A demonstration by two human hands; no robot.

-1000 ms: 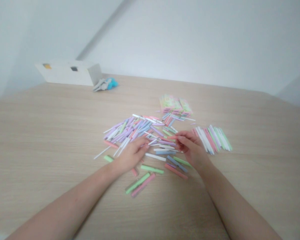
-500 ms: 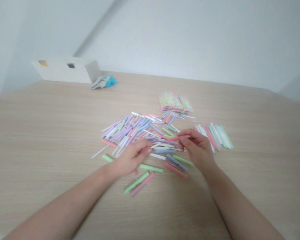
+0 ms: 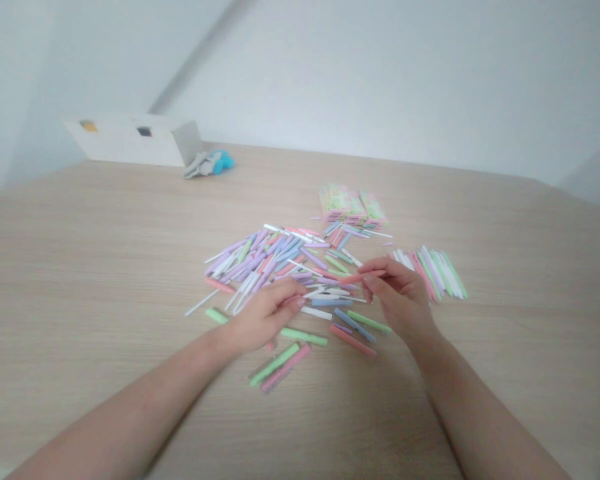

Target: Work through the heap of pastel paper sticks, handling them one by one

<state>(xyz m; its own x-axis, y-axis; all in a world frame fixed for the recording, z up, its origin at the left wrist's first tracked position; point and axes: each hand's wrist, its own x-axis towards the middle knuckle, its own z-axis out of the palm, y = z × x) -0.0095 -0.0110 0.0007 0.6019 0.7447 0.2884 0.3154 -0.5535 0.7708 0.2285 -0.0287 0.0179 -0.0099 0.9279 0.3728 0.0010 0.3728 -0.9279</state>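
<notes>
My right hand [image 3: 400,297] pinches a slim coral stick [image 3: 351,279] between thumb and fingertips, and it points left over the pile. Left of it, my left hand [image 3: 267,312] is closed, its thumb and fingers pressed together at the near side of the pile. What lies between those fingertips, if anything, I cannot make out. Beneath and beyond both hands spreads a loose pile of pastel sticks [image 3: 260,263] in purple, white, blue, green and coral, some with thin white ends. Nearer to me lie a green stick [image 3: 275,365] and a pink stick [image 3: 286,368], side by side.
Beside my right hand, several sticks [image 3: 443,273] lie in a fairly even row. Stacked printed packs [image 3: 353,205] stand behind the pile. A white box [image 3: 130,143] and a crumpled grey and blue item [image 3: 210,163] sit at the back left of the wooden table [image 3: 105,233].
Both hands stay nearly in place. The coral stick is still in my right hand, and the whole view has shifted very slightly.
</notes>
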